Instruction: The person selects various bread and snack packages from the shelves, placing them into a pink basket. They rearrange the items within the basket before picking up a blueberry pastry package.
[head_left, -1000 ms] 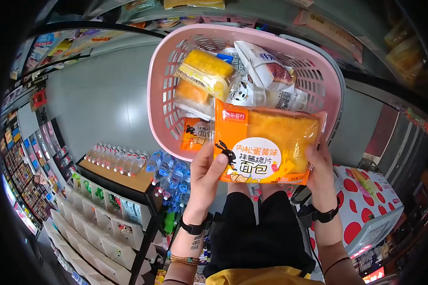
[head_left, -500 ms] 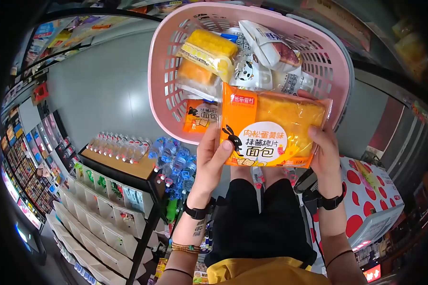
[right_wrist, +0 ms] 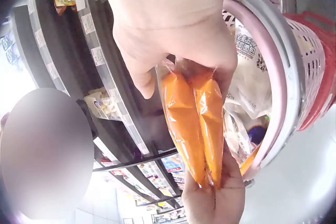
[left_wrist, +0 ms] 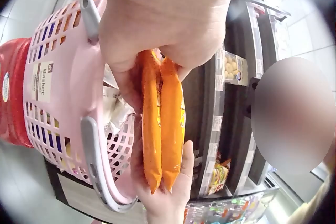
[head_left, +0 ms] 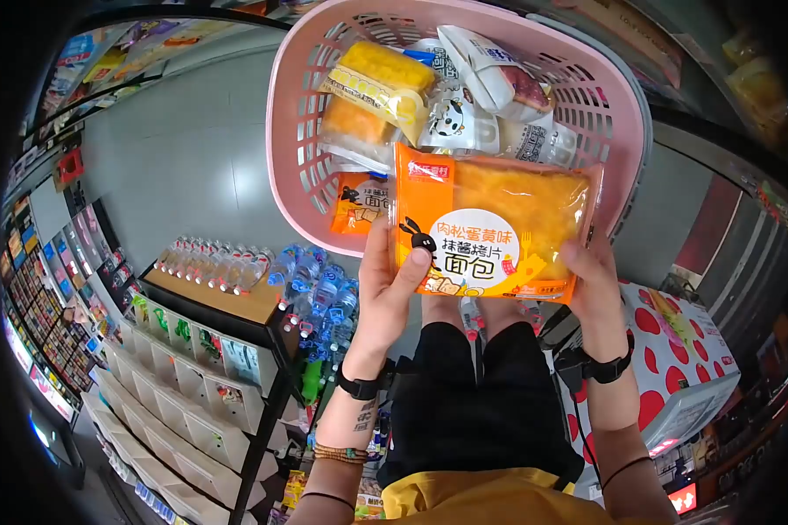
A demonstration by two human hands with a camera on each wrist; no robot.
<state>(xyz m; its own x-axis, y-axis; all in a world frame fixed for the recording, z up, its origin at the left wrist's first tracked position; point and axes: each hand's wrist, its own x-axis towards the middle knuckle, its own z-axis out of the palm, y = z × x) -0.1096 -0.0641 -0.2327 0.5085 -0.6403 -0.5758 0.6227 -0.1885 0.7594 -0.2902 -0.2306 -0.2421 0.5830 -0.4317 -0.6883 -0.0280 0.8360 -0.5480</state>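
Note:
Two bread packs [left_wrist: 163, 121] in orange wrapping are held face to face, as both wrist views show from the edge. In the head view only the front bread pack [head_left: 534, 197] shows its face, with a white round label. My left hand [head_left: 385, 289] grips the pair at its left end, thumb on the front. My right hand [head_left: 597, 284] holds the right end the same way. Just beyond them is the pink basket [head_left: 287, 149], its near rim partly hidden by the packs. Inside lie a yellow bread pack [head_left: 385, 74], a panda-printed bag [head_left: 460, 127] and another orange bread pack [head_left: 359, 206].
Bottled drinks [head_left: 210, 262] line a wooden-topped shelf to the left, with blue bottles [head_left: 324, 289] beside it. A red-dotted white box [head_left: 674, 350] stands at the right. Behind the pink basket, a red basket [left_wrist: 13, 92] shows in the left wrist view. Store shelves [right_wrist: 100, 56] surround the spot.
The basket rose in the head view, then shifted slightly left with the packs. Both hands have kept hold of the packs throughout.

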